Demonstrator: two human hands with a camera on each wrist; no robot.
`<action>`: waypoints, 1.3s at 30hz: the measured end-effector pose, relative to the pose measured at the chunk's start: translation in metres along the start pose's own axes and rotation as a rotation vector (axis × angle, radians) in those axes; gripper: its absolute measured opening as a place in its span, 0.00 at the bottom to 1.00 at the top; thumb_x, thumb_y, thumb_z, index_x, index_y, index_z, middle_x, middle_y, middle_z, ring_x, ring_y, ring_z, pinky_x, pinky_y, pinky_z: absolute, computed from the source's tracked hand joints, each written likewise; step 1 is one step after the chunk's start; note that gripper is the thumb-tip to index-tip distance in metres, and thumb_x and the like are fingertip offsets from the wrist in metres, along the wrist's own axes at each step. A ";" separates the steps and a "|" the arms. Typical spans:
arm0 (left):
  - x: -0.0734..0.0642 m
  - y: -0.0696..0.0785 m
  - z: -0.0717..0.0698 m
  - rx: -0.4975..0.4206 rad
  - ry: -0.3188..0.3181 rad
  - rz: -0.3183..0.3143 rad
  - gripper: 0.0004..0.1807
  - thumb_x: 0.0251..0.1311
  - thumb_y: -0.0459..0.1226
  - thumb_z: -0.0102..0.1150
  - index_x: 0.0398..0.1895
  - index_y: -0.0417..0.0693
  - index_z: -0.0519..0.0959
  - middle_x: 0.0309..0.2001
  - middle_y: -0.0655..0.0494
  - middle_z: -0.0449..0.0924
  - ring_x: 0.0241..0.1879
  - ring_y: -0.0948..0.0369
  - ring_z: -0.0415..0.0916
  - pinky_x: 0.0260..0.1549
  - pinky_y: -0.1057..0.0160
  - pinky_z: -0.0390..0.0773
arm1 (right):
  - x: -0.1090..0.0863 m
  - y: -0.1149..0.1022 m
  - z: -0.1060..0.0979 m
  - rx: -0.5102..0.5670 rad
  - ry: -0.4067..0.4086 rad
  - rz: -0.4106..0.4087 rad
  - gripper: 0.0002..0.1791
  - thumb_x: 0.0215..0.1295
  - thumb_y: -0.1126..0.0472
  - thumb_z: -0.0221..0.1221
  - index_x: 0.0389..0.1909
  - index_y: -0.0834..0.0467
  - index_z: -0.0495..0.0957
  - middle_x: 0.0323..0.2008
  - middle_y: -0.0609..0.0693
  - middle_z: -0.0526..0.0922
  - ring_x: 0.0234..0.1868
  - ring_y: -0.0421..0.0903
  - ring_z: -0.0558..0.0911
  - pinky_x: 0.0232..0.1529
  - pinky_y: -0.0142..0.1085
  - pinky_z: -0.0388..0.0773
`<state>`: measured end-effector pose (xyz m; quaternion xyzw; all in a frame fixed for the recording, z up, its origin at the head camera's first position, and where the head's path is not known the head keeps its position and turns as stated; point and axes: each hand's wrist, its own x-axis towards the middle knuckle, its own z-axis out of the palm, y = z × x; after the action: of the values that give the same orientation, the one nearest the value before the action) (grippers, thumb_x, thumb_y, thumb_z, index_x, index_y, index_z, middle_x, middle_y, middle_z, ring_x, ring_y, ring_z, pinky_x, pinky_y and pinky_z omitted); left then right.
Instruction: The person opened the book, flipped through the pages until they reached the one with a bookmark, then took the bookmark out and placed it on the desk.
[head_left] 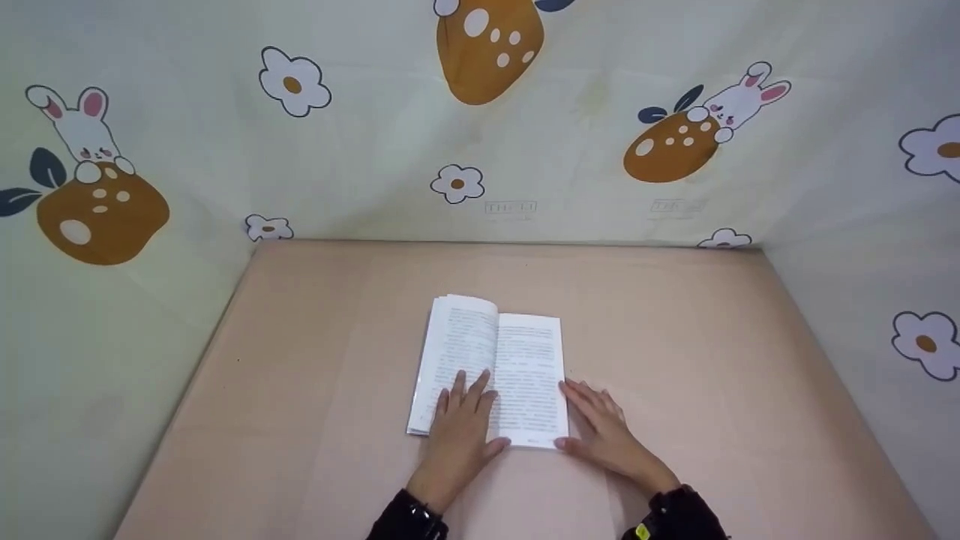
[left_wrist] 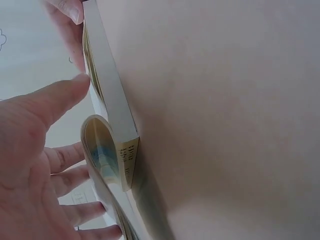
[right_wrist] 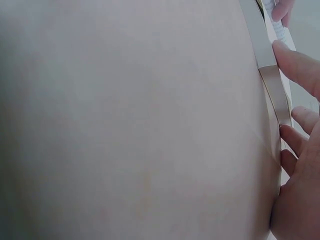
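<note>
An open book [head_left: 529,352] with printed pages lies on the table, its left-hand pages [left_wrist: 100,177] bowed up in a curve beside the spine. My left hand [head_left: 459,435] rests on the lower left page with its fingers spread, the thumb reaching across to the bottom of the right page. At the book's lower right corner, my right hand [head_left: 604,435] touches the edge. Its thumb [right_wrist: 295,67] lies at the corner, while the other fingers extend along the right side. The book's thick page block [right_wrist: 257,37] shows edge-on in the right wrist view.
The table [head_left: 322,322] has a plain pinkish-beige cover. Behind it and along both sides hangs a pale cloth [head_left: 360,150] printed with rabbits, orange fruit and flowers. Dark shiny sleeves [head_left: 409,517] cover both forearms.
</note>
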<state>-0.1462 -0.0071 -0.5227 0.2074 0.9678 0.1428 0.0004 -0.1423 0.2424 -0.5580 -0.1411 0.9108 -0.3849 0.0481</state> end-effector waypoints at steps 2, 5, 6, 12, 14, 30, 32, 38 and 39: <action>-0.001 0.000 -0.001 0.003 -0.006 -0.009 0.41 0.47 0.56 0.63 0.62 0.44 0.67 0.70 0.46 0.56 0.69 0.40 0.49 0.63 0.39 0.57 | 0.000 0.000 0.000 -0.002 0.001 -0.006 0.46 0.51 0.44 0.63 0.69 0.56 0.58 0.69 0.59 0.59 0.70 0.66 0.51 0.66 0.62 0.37; -0.002 0.000 -0.003 -0.008 -0.012 -0.021 0.43 0.45 0.57 0.64 0.63 0.45 0.66 0.70 0.46 0.56 0.69 0.40 0.49 0.62 0.39 0.58 | 0.000 0.000 0.000 -0.004 0.004 -0.005 0.45 0.51 0.44 0.63 0.69 0.56 0.58 0.69 0.59 0.59 0.70 0.66 0.52 0.66 0.61 0.38; -0.002 0.000 -0.003 -0.009 -0.014 -0.023 0.44 0.44 0.57 0.64 0.63 0.45 0.66 0.70 0.45 0.57 0.69 0.39 0.50 0.62 0.39 0.58 | 0.000 0.000 0.000 -0.007 0.006 -0.005 0.45 0.51 0.44 0.63 0.69 0.56 0.58 0.69 0.59 0.59 0.69 0.66 0.52 0.66 0.62 0.38; -0.002 0.001 -0.003 0.001 -0.025 -0.025 0.45 0.42 0.58 0.66 0.63 0.44 0.67 0.69 0.44 0.57 0.68 0.38 0.52 0.61 0.40 0.61 | -0.001 0.000 0.001 -0.006 0.006 -0.005 0.45 0.51 0.44 0.63 0.69 0.56 0.58 0.69 0.59 0.59 0.70 0.66 0.52 0.66 0.62 0.38; -0.002 0.002 -0.003 0.010 -0.018 -0.017 0.45 0.41 0.58 0.66 0.62 0.44 0.68 0.68 0.42 0.58 0.67 0.37 0.53 0.60 0.41 0.63 | -0.002 0.000 0.001 0.014 -0.003 0.005 0.45 0.52 0.44 0.62 0.69 0.55 0.58 0.70 0.58 0.58 0.70 0.65 0.50 0.67 0.61 0.36; 0.001 0.005 -0.003 0.019 -0.004 0.002 0.34 0.40 0.57 0.65 0.55 0.60 0.76 0.66 0.38 0.60 0.63 0.32 0.56 0.54 0.40 0.69 | -0.003 -0.002 0.000 0.035 -0.005 0.079 0.50 0.51 0.43 0.63 0.71 0.56 0.51 0.70 0.64 0.54 0.70 0.67 0.47 0.66 0.62 0.34; 0.001 0.005 -0.005 0.016 -0.010 0.003 0.33 0.39 0.56 0.64 0.55 0.60 0.76 0.66 0.38 0.60 0.63 0.32 0.57 0.53 0.41 0.70 | -0.003 -0.002 0.000 0.040 -0.002 0.077 0.50 0.51 0.43 0.64 0.71 0.56 0.51 0.70 0.65 0.54 0.70 0.67 0.47 0.66 0.62 0.34; 0.002 0.004 -0.007 0.006 -0.021 0.006 0.32 0.41 0.54 0.65 0.54 0.60 0.77 0.66 0.39 0.61 0.63 0.33 0.58 0.53 0.42 0.71 | -0.003 -0.002 0.000 0.049 -0.004 0.077 0.51 0.50 0.44 0.64 0.71 0.57 0.52 0.70 0.65 0.54 0.70 0.67 0.47 0.66 0.62 0.34; 0.002 0.004 -0.007 0.004 -0.021 0.008 0.31 0.41 0.54 0.65 0.54 0.60 0.77 0.66 0.39 0.61 0.63 0.33 0.58 0.52 0.42 0.71 | -0.003 -0.002 -0.001 0.048 -0.003 0.076 0.51 0.50 0.43 0.64 0.71 0.57 0.52 0.70 0.65 0.54 0.70 0.67 0.47 0.66 0.62 0.34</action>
<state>-0.1473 -0.0049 -0.5146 0.2125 0.9672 0.1389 0.0097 -0.1392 0.2422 -0.5561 -0.1057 0.9059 -0.4044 0.0678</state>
